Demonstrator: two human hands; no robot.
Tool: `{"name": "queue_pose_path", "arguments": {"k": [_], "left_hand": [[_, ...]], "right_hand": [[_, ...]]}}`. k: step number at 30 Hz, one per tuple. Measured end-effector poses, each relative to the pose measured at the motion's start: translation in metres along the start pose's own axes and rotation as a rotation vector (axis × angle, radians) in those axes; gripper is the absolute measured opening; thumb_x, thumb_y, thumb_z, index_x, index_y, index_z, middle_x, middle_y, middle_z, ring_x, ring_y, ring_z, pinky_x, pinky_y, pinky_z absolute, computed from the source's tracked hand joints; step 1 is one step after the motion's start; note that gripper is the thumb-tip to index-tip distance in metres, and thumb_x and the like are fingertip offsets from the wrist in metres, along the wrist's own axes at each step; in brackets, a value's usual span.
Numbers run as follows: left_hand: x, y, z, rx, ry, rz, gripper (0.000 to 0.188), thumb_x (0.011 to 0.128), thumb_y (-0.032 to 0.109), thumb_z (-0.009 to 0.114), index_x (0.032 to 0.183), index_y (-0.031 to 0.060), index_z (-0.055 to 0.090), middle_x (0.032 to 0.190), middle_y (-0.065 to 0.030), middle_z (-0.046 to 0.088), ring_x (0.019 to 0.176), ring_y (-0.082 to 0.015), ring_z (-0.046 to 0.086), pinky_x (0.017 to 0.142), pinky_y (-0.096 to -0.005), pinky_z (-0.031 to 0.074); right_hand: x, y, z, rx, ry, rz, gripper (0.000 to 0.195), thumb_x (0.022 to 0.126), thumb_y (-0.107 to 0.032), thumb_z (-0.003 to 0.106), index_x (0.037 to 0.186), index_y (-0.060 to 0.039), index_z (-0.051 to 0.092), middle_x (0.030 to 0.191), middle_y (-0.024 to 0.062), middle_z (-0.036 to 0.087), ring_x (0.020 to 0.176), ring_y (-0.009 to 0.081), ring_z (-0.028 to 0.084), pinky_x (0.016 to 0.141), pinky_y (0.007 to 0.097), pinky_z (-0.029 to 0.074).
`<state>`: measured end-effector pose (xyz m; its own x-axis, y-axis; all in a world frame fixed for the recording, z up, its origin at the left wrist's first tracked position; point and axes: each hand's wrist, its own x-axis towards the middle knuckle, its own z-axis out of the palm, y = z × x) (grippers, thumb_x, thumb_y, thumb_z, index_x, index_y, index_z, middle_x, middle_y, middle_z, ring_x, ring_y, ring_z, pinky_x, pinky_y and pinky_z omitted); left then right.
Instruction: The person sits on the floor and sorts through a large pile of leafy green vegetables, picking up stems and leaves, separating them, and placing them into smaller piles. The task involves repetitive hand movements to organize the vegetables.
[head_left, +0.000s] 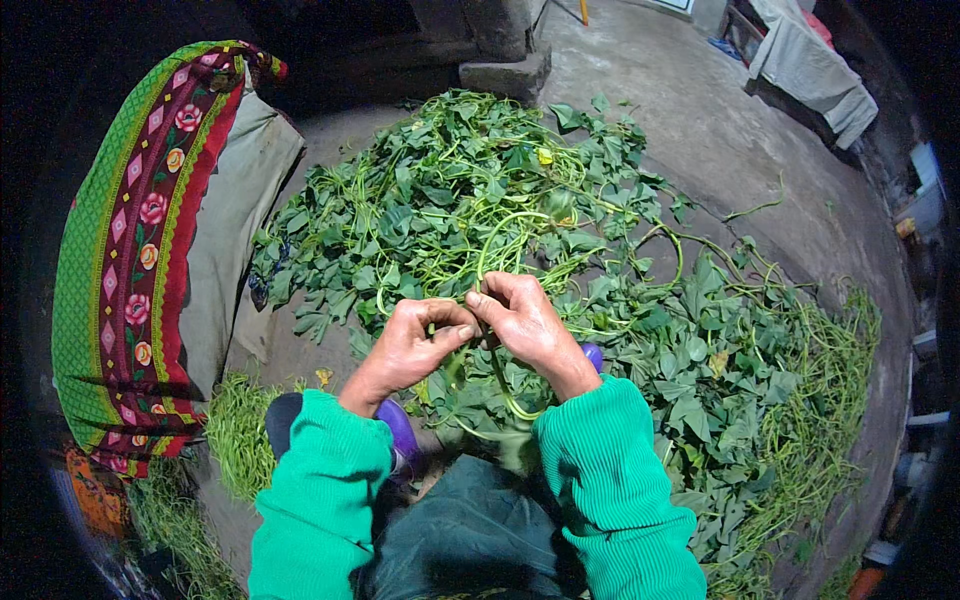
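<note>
Both my hands meet over a heap of leafy green vines (420, 202) that look like sweet potato vines. Thumb and forefinger of my right hand (529, 322) pinch a long green vine stem (489, 244). It arcs up beyond the hand, and its lower part hangs in a loop towards my lap. My left hand (420, 345) is pinched on the same stem, right beside the right fingertips. The exact spot between the fingertips is hidden. More cut leaves (690, 375) lie to the right of my right forearm.
A small pile of thin green stems (240, 435) lies by my left purple shoe (401, 435). Left of the heap stands something draped in a flowered cloth (142, 255) and grey fabric (240, 165). Loose stems (832, 390) spread along the right. A stone block (502, 75) stands behind.
</note>
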<state>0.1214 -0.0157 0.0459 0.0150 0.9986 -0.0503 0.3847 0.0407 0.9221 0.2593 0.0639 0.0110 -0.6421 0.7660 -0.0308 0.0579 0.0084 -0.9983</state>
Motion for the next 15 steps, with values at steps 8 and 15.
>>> {"name": "queue_pose_path", "arguments": {"k": [8,15], "left_hand": [[-0.005,-0.022,-0.047,-0.208,0.237,-0.027,0.017,0.088,0.022,0.047,0.085,0.0054,0.05,0.072,-0.0029,0.057,0.065,-0.0085,0.048,0.058,-0.0217,0.039],[-0.042,-0.05,-0.024,-0.561,0.408,-0.378,0.016,0.085,0.026,0.052,0.083,0.0113,0.047,0.061,0.0042,0.041,0.052,-0.0048,0.037,0.045,-0.0214,0.034]], "right_hand": [[-0.005,-0.016,-0.017,0.475,-0.034,0.194,0.02,0.087,-0.02,0.047,0.08,-0.0018,0.051,0.071,0.0022,0.051,0.062,0.01,0.05,0.054,0.0253,0.045],[0.001,-0.012,-0.016,0.941,-0.041,0.186,0.017,0.089,-0.017,0.042,0.084,-0.0016,0.046,0.07,0.0028,0.046,0.061,0.0121,0.048,0.054,0.0264,0.046]]}}
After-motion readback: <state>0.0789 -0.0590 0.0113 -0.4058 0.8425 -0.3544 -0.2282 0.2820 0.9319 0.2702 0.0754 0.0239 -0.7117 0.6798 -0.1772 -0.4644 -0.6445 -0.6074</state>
